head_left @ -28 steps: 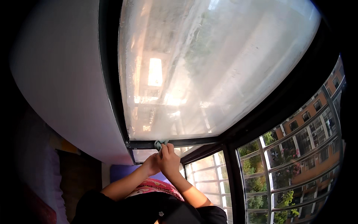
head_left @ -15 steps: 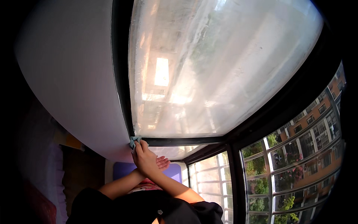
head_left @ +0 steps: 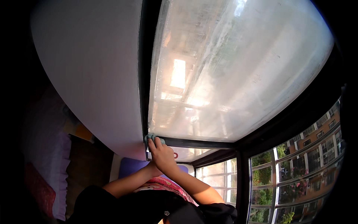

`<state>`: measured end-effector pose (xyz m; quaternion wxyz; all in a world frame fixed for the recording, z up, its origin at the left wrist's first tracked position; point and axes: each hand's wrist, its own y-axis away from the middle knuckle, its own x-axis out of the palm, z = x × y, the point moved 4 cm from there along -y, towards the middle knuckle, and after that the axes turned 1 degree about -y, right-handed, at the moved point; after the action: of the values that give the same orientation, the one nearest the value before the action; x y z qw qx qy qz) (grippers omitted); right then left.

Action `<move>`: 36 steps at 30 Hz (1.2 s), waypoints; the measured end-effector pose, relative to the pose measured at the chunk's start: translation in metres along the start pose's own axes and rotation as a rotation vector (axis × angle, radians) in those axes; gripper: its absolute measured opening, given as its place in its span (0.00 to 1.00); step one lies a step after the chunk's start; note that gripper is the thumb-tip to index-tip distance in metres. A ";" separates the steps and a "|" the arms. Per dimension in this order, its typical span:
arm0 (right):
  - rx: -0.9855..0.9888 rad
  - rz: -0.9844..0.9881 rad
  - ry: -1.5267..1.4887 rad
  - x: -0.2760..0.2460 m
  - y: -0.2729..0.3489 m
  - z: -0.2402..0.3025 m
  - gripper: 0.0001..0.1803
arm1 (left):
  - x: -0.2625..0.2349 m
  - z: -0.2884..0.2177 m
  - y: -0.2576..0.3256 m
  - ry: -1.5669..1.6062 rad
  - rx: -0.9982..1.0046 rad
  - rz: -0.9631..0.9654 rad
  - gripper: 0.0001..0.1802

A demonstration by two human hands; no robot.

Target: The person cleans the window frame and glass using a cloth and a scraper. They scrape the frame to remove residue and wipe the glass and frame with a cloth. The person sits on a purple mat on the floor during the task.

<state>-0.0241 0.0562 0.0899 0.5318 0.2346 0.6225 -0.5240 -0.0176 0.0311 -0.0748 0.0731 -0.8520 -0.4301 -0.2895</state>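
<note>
My right hand (head_left: 163,156) is closed on a bunched blue-green cloth (head_left: 150,138). It presses the cloth into the lower left corner of a large window pane (head_left: 223,86), where the dark frame (head_left: 194,143) meets the upright bar. My left forearm (head_left: 132,180) crosses in from the lower left and passes behind my right wrist. Only the base of my left hand (head_left: 154,170) shows; its fingers are hidden. Streaks and a hazy film mark the glass, which also carries bright reflections.
A pale wall panel (head_left: 97,67) runs along the left of the frame. Below lie a purple mat (head_left: 130,167) and a bed edge with a frilled cover (head_left: 61,160). Another window with bars (head_left: 276,179) stands at the right. A small red ring (head_left: 176,155) shows past my right hand.
The view has shifted, so the window sits further right in the picture. My left hand's open palm, visible before, is now hidden behind my right hand. The cloth stays at the frame's corner.
</note>
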 end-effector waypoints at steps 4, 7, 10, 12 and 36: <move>0.039 0.011 0.030 -0.020 0.018 -0.035 0.17 | 0.004 0.003 -0.003 0.775 -0.396 -0.026 0.12; 0.127 0.046 0.053 -0.039 0.040 -0.070 0.18 | 0.016 -0.014 0.002 0.865 -0.482 -0.218 0.13; 0.211 0.034 0.048 -0.056 0.068 -0.109 0.21 | 0.021 -0.014 -0.004 0.887 -0.516 -0.249 0.12; 0.251 -0.045 0.066 -0.071 0.084 -0.132 0.20 | 0.018 -0.011 -0.007 0.887 -0.535 -0.243 0.11; 0.387 -0.201 -0.026 -0.022 0.053 -0.064 0.21 | -0.007 0.007 0.001 0.826 -0.575 -0.277 0.11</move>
<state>0.0017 0.1377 0.0811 0.4297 0.2623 0.5239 -0.6871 -0.0175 0.0281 -0.0843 -0.0393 -0.5875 -0.3770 -0.7150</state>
